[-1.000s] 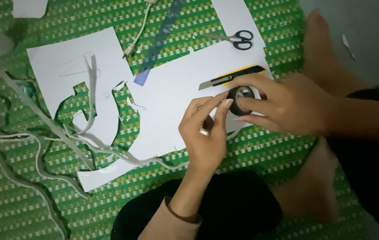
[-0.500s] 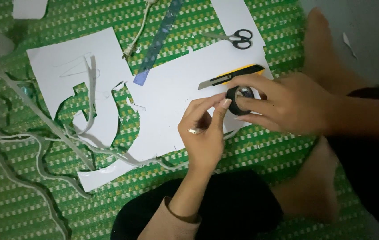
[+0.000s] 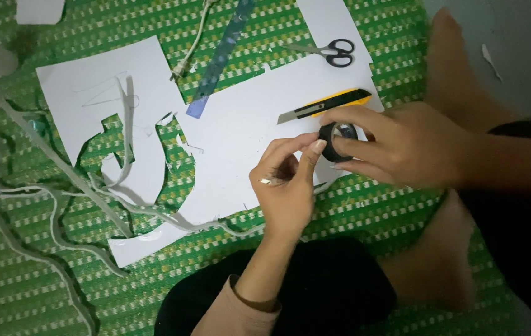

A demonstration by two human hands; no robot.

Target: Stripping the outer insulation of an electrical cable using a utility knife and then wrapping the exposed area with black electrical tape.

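A person sitting on a green woven mat works a small roll of black tape with both hands. The right hand grips the roll, its fingers wrapped around the rim, holding it just above the lower right edge of a large white sheet of paper. The left hand rises from a tan sleeve, its fingers drawn close together, with the forefinger tip touching the roll's near side; something small and pale is pinched near the thumb, but what it is cannot be told.

A yellow and black utility knife lies on the paper just beyond the roll, blade pointing left. Black-handled scissors rest farther up, on another strip of white paper. A blue see-through ruler lies slanted across the mat and the sheet's upper edge, beside a pale cord. To the left, the sheet has been cut into curving shapes, and long thin paper trimmings trail over the mat.
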